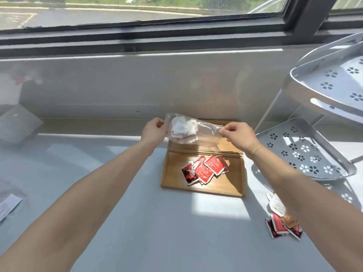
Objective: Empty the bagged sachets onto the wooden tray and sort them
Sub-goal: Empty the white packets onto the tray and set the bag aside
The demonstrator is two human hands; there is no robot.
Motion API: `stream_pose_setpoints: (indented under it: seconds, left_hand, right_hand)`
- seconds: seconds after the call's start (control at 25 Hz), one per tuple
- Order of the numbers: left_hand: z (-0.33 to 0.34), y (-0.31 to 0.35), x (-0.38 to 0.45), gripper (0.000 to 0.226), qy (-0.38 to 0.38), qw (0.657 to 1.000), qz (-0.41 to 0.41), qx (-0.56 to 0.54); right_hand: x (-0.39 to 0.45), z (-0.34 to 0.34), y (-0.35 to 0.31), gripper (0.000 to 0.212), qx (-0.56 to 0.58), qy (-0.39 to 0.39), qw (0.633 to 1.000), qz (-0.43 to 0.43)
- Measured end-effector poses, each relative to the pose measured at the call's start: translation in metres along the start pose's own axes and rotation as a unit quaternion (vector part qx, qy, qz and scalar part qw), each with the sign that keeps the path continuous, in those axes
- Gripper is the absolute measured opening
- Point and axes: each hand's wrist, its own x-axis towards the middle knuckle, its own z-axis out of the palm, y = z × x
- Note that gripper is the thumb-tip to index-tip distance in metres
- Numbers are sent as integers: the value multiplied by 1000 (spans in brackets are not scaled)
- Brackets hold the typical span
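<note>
Mid-frame, both hands' fingers (pixel 223 131) pinch the limp clear bag (pixel 184 130) of white sachets; light, slippery, best gripped at corners.

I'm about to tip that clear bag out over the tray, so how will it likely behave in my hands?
The clear bag looks thin and crinkled, so it is probably floppy and will sag between the left hand and the right hand. The white sachets bunch toward the left end, so that end likely pulls down. The glossy film may be slippery.
</note>
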Motion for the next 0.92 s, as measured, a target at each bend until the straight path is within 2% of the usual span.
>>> stream_pose_setpoints:
  seconds: [0.16,0.32,0.44,0.64,0.92]
  left_hand:
    - [2,27,28,11,-9,992,61,111]
    - [3,48,40,12,-10,979,110,172]
    - [2,63,43,11,-8,974,144,174]
    - [-4,90,44,15,21,959,194,204]
    - [-20,101,33,18,38,953,214,211]
  right_hand:
    - [18,23,15,16,110,-28,991,75]
    - [22,37,20,13,238,-48,956,165]
    - [21,46,18,11,303,-78,928,201]
    - [24,58,4,9,354,-66,908,216]
    - [21,64,-11,6,368,-84,904,203]
